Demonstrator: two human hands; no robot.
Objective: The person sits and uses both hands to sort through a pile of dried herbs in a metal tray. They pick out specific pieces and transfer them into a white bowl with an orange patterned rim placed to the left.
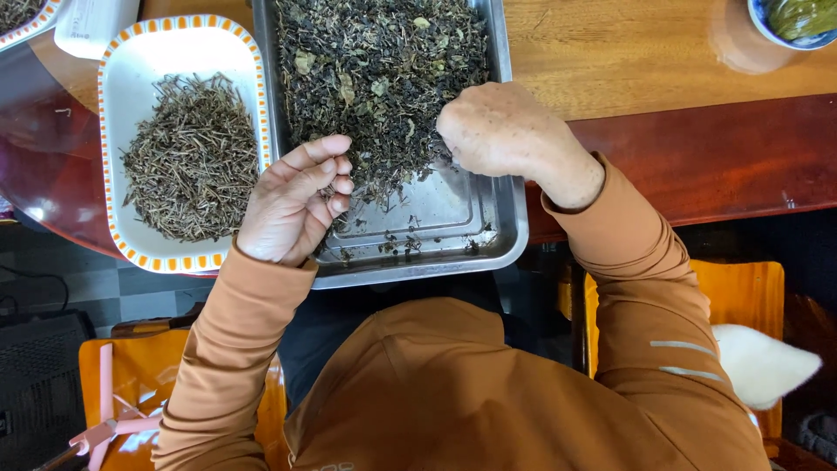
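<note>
A steel tray (pixel 501 222) lies on the wooden table in front of me, heaped with dark dried tea leaves (pixel 379 78) at its far part and bare metal near me. My left hand (pixel 292 205) is cupped at the tray's left rim, fingers curled around a few thin stems. My right hand (pixel 501 131) rests knuckles-up on the leaf pile, fingertips pinched down into the leaves; what they grip is hidden. A white dish with an orange-checked rim (pixel 131 78) sits left of the tray and holds a pile of brown stems (pixel 192 161).
A blue-rimmed bowl of green leaves (pixel 798 22) stands at the far right corner. Another patterned dish (pixel 22 17) and a white packet (pixel 91 26) sit at the far left. The table edge (pixel 724 157) is dark red wood. Orange chairs (pixel 741 301) stand beneath.
</note>
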